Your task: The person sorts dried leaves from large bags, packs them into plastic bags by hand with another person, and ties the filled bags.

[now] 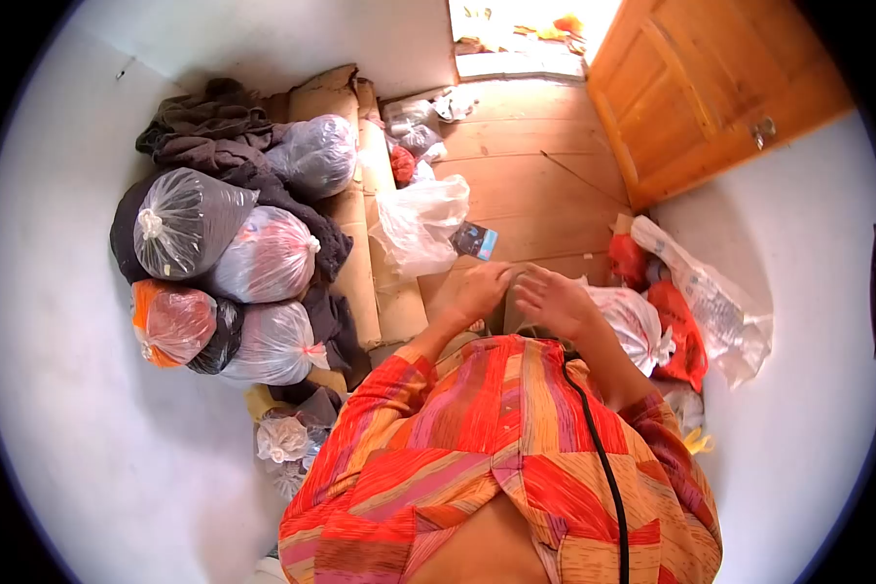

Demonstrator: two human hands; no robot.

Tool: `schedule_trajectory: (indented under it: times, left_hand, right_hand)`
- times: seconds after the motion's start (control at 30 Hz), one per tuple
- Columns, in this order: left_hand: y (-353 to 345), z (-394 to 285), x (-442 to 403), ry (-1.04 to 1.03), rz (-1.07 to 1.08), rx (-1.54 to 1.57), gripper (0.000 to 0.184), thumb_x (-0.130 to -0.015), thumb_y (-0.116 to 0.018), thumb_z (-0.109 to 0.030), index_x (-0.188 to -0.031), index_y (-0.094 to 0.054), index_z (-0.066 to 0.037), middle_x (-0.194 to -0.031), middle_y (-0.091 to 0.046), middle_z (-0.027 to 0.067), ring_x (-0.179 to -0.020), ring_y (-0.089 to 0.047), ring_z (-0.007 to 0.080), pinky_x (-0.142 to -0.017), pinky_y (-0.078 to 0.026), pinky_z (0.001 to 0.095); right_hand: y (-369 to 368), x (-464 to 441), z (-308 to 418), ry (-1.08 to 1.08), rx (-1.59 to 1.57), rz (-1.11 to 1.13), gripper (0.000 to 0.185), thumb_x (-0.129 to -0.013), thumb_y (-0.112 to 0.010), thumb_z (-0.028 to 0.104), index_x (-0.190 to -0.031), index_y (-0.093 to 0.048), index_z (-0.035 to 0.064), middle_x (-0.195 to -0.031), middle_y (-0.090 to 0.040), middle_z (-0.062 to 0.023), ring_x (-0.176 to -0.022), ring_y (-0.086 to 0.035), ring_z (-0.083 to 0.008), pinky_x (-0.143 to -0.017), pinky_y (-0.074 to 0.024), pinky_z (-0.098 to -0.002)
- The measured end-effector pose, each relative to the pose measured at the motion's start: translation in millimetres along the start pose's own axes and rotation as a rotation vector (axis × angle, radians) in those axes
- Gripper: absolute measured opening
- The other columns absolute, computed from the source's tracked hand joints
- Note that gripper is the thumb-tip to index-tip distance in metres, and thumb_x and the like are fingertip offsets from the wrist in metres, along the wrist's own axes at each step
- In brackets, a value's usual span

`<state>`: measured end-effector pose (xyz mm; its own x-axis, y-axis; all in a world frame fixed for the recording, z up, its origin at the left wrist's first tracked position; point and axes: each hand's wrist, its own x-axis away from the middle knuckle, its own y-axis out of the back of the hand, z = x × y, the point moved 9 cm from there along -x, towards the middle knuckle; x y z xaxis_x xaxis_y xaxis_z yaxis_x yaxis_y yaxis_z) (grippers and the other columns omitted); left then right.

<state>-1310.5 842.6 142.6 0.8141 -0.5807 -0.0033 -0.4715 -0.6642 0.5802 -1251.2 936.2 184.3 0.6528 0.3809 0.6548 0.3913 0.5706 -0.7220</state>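
My left hand point(479, 290) is in front of my body, its fingers curled together near the tips of my right hand. Whatever it may be pinching is too small or hidden to make out. My right hand point(557, 298) is just beside it, back up, with the fingers mostly stretched out and slightly bent. A dull olive-brown surface shows between and below the two hands; I cannot tell what it is. Beyond my left hand lie a crumpled white plastic bag point(423, 219) and a small dark-blue packet point(474, 240). A white tied bag point(633, 321) is close to my right hand.
Knotted clear bags point(268, 255) of cloth are piled on dark fabric at left, beside folded cardboard point(394, 302). Red bags point(679, 336) and a long white plastic sack point(706, 292) lean at the right wall. An open wooden door point(715, 88) stands beside the doorway.
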Motion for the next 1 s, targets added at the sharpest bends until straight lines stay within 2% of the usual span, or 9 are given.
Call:
schedule_trajectory:
  times: [0.03,0.1,0.23,0.43,0.53,0.63,0.8,0.9,1.0]
  left_hand:
    - [10.3,19.8,-4.8,0.015,-0.014,-0.003,0.035,-0.082,-0.057,-0.02,-0.11,-0.058,-0.001,-0.105,-0.058,0.0199,-0.098,-0.054,0.0338,-0.088,-0.042,0.0386]
    - [-0.1,62.4,-9.4,0.197,0.303,-0.261,0.042,-0.083,-0.057,-0.024,-0.118,-0.052,-0.001,-0.106,-0.058,0.0216,-0.1,-0.055,0.0335,-0.088,-0.043,0.0382]
    - [-3.3,83.6,-100.3,0.183,0.501,-0.11,0.042,-0.082,-0.057,-0.028,-0.114,-0.052,-0.001,-0.105,-0.06,0.0203,-0.1,-0.056,0.0338,-0.086,-0.044,0.0425]
    - [22.4,112.7,-301.7,0.284,0.398,-0.223,0.04,-0.082,-0.056,-0.025,-0.115,-0.052,-0.002,-0.106,-0.059,0.0202,-0.101,-0.056,0.0336,-0.086,-0.044,0.043]
    - [51.4,123.0,-383.5,0.203,0.304,-0.185,0.036,-0.083,-0.055,-0.023,-0.114,-0.053,-0.004,-0.106,-0.059,0.0194,-0.099,-0.056,0.0329,-0.086,-0.045,0.0421]
    - [87.4,138.1,-427.4,0.395,0.169,-0.046,0.035,-0.083,-0.055,-0.021,-0.113,-0.054,-0.004,-0.107,-0.059,0.0188,-0.099,-0.057,0.0329,-0.086,-0.044,0.0404]
    - [110.7,193.8,-485.4,0.464,0.18,-0.029,0.033,-0.084,-0.054,-0.019,-0.111,-0.056,-0.001,-0.106,-0.06,0.0184,-0.098,-0.058,0.0316,-0.084,-0.046,0.0362]
    - [158.6,222.7,-569.9,0.54,0.012,0.046,0.029,-0.083,-0.054,-0.016,-0.106,-0.059,0.001,-0.103,-0.062,0.0187,-0.096,-0.06,0.0291,-0.084,-0.046,0.034]
    - [199.2,257.7,-668.6,0.456,-0.11,0.0,0.03,-0.083,-0.053,-0.017,-0.106,-0.059,0.001,-0.101,-0.063,0.018,-0.094,-0.061,0.0298,-0.083,-0.046,0.0355]
  right_hand:
    - [6.1,-14.6,17.8,-0.018,0.009,0.006,0.021,-0.091,-0.045,0.019,-0.107,-0.054,0.0083,-0.105,-0.057,-0.0071,-0.091,-0.057,-0.0184,-0.082,-0.0483,-0.0357]
    - [21.3,-44.7,66.9,-0.003,-0.142,0.098,0.023,-0.09,-0.046,0.015,-0.109,-0.056,0.0063,-0.1,-0.062,-0.0059,-0.088,-0.059,-0.0182,-0.081,-0.0491,-0.0369]
    - [30.8,-109.2,183.5,0.054,-0.222,-0.011,0.02,-0.089,-0.045,0.011,-0.105,-0.057,0.0082,-0.089,-0.064,-0.0045,-0.079,-0.06,-0.0178,-0.077,-0.0501,-0.0348]
    - [35.5,-166.4,388.7,0.201,-0.29,-0.05,0.018,-0.089,-0.045,0.007,-0.101,-0.058,0.0073,-0.089,-0.063,-0.0048,-0.074,-0.059,-0.0164,-0.072,-0.05,-0.0293]
    - [32.6,-182.7,484.5,0.299,-0.406,-0.043,0.019,-0.09,-0.043,0.006,-0.1,-0.059,0.0073,-0.087,-0.062,-0.0044,-0.073,-0.058,-0.0159,-0.069,-0.049,-0.0292]
    - [28.8,-205.8,544.8,0.278,-0.467,-0.071,0.019,-0.09,-0.043,0.006,-0.1,-0.059,0.0076,-0.087,-0.062,-0.0043,-0.073,-0.058,-0.016,-0.069,-0.0489,-0.0297]
    - [-0.2,-243.9,628.2,0.275,-0.435,0.041,0.02,-0.09,-0.042,0.006,-0.101,-0.059,0.0078,-0.088,-0.062,-0.0046,-0.075,-0.057,-0.0154,-0.071,-0.0487,-0.03]
    - [11.0,-269.1,679.2,0.324,-0.458,0.093,0.021,-0.09,-0.042,0.005,-0.103,-0.058,0.0073,-0.09,-0.061,-0.006,-0.076,-0.056,-0.0154,-0.072,-0.0485,-0.0301]
    - [40.5,-294.7,728.5,0.377,-0.576,0.118,0.02,-0.088,-0.044,0.003,-0.101,-0.059,0.0039,-0.09,-0.061,-0.0068,-0.079,-0.056,-0.017,-0.073,-0.0473,-0.0305]
